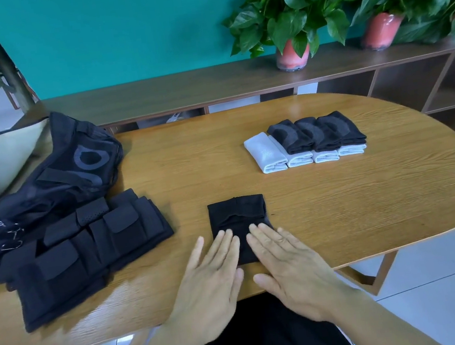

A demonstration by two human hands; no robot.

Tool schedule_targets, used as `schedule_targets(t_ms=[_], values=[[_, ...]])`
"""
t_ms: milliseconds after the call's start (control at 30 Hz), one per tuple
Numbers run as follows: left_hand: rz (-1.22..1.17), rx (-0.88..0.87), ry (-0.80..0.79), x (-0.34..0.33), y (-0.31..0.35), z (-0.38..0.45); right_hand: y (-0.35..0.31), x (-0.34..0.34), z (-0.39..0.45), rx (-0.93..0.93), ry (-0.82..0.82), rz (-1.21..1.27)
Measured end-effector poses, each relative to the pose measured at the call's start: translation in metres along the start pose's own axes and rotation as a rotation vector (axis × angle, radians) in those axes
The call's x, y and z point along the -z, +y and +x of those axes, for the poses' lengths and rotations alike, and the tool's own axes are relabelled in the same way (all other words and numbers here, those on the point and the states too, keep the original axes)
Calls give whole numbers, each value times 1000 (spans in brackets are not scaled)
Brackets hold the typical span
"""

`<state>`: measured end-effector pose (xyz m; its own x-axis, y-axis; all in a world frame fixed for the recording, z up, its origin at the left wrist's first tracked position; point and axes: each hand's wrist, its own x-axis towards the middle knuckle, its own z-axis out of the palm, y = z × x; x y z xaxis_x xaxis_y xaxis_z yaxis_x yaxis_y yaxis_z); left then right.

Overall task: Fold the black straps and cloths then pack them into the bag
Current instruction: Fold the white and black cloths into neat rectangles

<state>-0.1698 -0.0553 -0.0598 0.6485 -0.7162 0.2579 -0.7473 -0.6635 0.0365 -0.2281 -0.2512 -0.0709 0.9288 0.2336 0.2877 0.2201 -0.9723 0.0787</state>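
On the table point(341, 200), flat hands point(252, 271) press a black cloth point(236, 215).

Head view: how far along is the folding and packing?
Done: folded black and white cloths sit in a row. In hand: left hand and right hand press flat a small black cloth. Left: black padded straps and everything else remain outside the black mesh bag.

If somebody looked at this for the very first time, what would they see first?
Probably the two hands, left hand and right hand, pressing flat on a folded black cloth at the near edge of the wooden table. Next, the big black bag lying open at the left, and the row of folded cloths farther back.
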Motion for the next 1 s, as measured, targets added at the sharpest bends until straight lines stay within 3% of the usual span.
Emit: schedule_targets(t_ms=[367, 467, 600, 667, 767, 900, 1000], values=[[89, -160, 40, 8, -28, 19, 13, 12, 1, -10, 19, 71], [35, -139, -2, 17, -36, 24, 13, 21, 11, 64, 53, 113], [-136, -112, -181, 30, -37, 30, 21, 19, 25, 117, 55, 147], [-173, -115, -122, 33, -34, 31, 24, 16, 27, 118, 38, 164], [-173, -146, -4, 36, -29, 30, 25, 16, 28, 102, 29, 206], [-156, -150, -144, 27, -29, 35, 25, 20, 35, 51, -20, 292], [-269, -86, -127, 17, -37, 34, 27, 29, 36, -63, -92, 439]])
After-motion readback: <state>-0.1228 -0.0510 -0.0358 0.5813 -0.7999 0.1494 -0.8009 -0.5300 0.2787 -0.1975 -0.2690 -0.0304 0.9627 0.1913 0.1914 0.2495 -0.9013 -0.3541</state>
